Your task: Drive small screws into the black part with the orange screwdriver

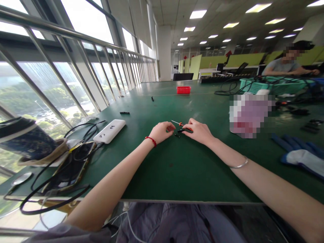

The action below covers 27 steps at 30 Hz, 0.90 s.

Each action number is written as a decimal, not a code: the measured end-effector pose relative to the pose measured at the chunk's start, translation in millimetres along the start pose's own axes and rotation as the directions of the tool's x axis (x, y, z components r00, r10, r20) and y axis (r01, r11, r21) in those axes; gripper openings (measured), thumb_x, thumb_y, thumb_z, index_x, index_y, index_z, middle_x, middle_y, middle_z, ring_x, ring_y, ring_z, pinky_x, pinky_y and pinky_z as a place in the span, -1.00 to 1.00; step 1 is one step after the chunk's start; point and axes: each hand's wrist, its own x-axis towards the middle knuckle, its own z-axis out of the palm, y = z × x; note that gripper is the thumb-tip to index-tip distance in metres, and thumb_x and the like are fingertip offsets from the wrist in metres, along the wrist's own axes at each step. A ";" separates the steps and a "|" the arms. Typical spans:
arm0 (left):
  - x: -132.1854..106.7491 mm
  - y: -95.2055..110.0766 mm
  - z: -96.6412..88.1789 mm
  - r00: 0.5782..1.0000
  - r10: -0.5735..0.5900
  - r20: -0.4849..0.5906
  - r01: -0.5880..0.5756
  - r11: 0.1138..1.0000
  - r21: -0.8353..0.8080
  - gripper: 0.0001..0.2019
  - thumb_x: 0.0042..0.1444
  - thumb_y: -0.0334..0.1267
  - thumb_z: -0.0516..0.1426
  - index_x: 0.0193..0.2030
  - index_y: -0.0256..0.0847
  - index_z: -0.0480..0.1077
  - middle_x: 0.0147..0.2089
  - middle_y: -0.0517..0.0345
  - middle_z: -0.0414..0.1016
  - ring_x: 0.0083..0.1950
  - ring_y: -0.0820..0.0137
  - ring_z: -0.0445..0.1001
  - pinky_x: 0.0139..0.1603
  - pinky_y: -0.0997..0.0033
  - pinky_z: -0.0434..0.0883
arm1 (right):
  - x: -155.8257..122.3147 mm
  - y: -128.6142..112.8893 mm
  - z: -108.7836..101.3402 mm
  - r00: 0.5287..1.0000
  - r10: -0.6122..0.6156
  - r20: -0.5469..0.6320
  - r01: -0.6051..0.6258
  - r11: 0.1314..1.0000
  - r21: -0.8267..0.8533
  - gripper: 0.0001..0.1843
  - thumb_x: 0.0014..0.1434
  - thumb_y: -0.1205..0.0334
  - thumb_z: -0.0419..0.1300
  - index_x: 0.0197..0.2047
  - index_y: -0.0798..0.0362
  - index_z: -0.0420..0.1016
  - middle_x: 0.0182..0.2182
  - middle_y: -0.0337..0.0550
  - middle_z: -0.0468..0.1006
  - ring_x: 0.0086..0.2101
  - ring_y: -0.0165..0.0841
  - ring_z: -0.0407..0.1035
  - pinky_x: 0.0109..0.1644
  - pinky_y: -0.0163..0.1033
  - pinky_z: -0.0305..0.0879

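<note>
My right hand [198, 132] pinches a small black part [180, 130] between thumb and fingers. A screwdriver [176, 122] with a thin metal shaft and an orange and black handle is at the same hand, its handle partly hidden by the fingers; whether it is gripped or lies on the table I cannot tell. Just to the left, my left hand [162, 132] is curved, thumb and forefinger a little apart, with nothing visible between them. Another small black piece [177, 136] lies on the green table [174, 175] below the fingertips.
Farther back are a red tray [183, 90] and two black pieces [124, 112]. Left: a white power bank [109, 131], a phone [69, 168], cables and a cup [27, 138]. Right: a blurred pinkish package [250, 116], gloves [303, 157], a green basket [275, 87]; a person [286, 65] sits beyond.
</note>
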 end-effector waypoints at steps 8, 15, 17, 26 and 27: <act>-3.7 10.2 -9.5 0.973 0.171 0.154 -0.209 0.937 0.281 -0.83 0.08 -0.32 0.11 -0.25 -0.11 0.53 -0.19 0.16 0.48 -0.15 0.39 0.44 -0.15 0.45 0.37 | 0.5 -2.2 0.7 0.997 0.013 0.071 -0.011 1.000 -0.024 -0.72 0.16 0.04 0.10 -0.13 -0.10 0.52 -0.27 -0.13 0.38 -0.26 -0.33 0.31 -0.38 -0.31 0.12; -1.6 10.9 -3.4 0.932 0.285 0.224 -0.357 0.827 0.434 -0.82 0.15 -0.30 0.09 -0.23 -0.13 0.53 -0.19 0.10 0.46 -0.17 0.37 0.39 -0.18 0.40 0.31 | -1.3 -5.2 -1.3 1.000 0.021 -0.015 -0.021 0.999 0.024 -0.74 0.16 0.09 0.08 -0.15 -0.09 0.52 -0.25 -0.17 0.38 -0.32 -0.40 0.32 -0.40 -0.33 0.09; -1.2 11.6 -2.8 0.923 0.306 0.232 -0.381 0.807 0.451 -0.82 0.17 -0.29 0.08 -0.24 -0.15 0.53 -0.18 0.08 0.45 -0.15 0.36 0.39 -0.17 0.39 0.30 | -2.4 -7.6 -3.7 0.999 -0.002 -0.051 0.004 0.999 0.047 -0.76 0.16 0.13 0.07 -0.19 -0.07 0.53 -0.27 -0.19 0.38 -0.35 -0.43 0.31 -0.41 -0.34 0.09; -2.1 10.4 2.9 0.903 0.362 0.231 -0.429 0.749 0.505 -0.77 0.25 -0.29 -0.02 -0.23 -0.26 0.46 -0.16 0.00 0.42 -0.13 0.34 0.36 -0.17 0.36 0.27 | -5.9 -15.3 -8.1 0.992 -0.126 0.030 0.124 0.991 0.060 -0.80 0.11 0.08 0.13 -0.25 -0.06 0.50 -0.31 -0.23 0.35 -0.38 -0.46 0.30 -0.43 -0.36 0.07; -2.2 10.3 3.6 0.903 0.364 0.229 -0.429 0.746 0.509 -0.76 0.25 -0.29 -0.03 -0.23 -0.26 0.46 -0.16 0.00 0.42 -0.12 0.34 0.36 -0.16 0.36 0.27 | -5.6 -15.1 -7.7 0.991 -0.124 0.045 0.122 0.991 0.059 -0.80 0.10 0.06 0.15 -0.25 -0.06 0.50 -0.31 -0.24 0.35 -0.38 -0.45 0.30 -0.43 -0.36 0.07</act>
